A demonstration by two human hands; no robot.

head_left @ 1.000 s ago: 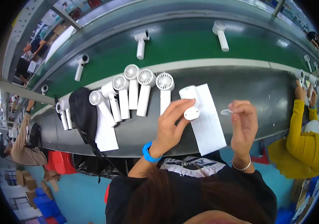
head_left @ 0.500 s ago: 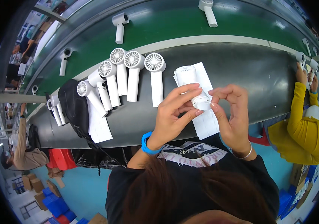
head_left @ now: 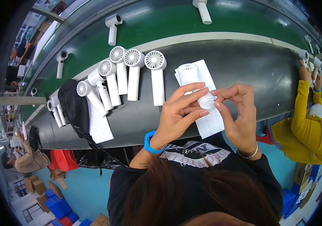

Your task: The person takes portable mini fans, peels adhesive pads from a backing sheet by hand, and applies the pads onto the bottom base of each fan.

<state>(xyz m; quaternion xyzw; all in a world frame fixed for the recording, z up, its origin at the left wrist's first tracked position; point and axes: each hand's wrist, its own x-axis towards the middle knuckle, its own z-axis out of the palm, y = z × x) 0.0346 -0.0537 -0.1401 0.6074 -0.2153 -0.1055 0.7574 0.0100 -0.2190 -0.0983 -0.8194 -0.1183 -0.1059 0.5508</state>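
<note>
A white handheld fan [head_left: 189, 75] lies over a stack of white paper sheets [head_left: 210, 122]. My left hand [head_left: 178, 113] is closed round its handle and keeps the round handle end [head_left: 207, 101] tipped up toward me. At that end my right hand [head_left: 238, 109] pinches thumb and forefinger together. Something small and thin, perhaps clear, shows by those fingertips, too small to name. Left of my hands stands a loose row of white handheld fans [head_left: 155, 77], their round grilles facing up.
A black bag [head_left: 72, 101] and another paper sheet [head_left: 101, 128] lie left on the dark bench [head_left: 258, 71]. Beyond it, a green conveyor belt [head_left: 149, 24] carries several fans. At right a co-worker in a yellow sleeve [head_left: 300, 101] handles fans; another person sits far left.
The fans on the belt have shifted slightly left. My right hand has moved slightly right and down, still pinching by the handle end. My left hand keeps its grip on the fan.
</note>
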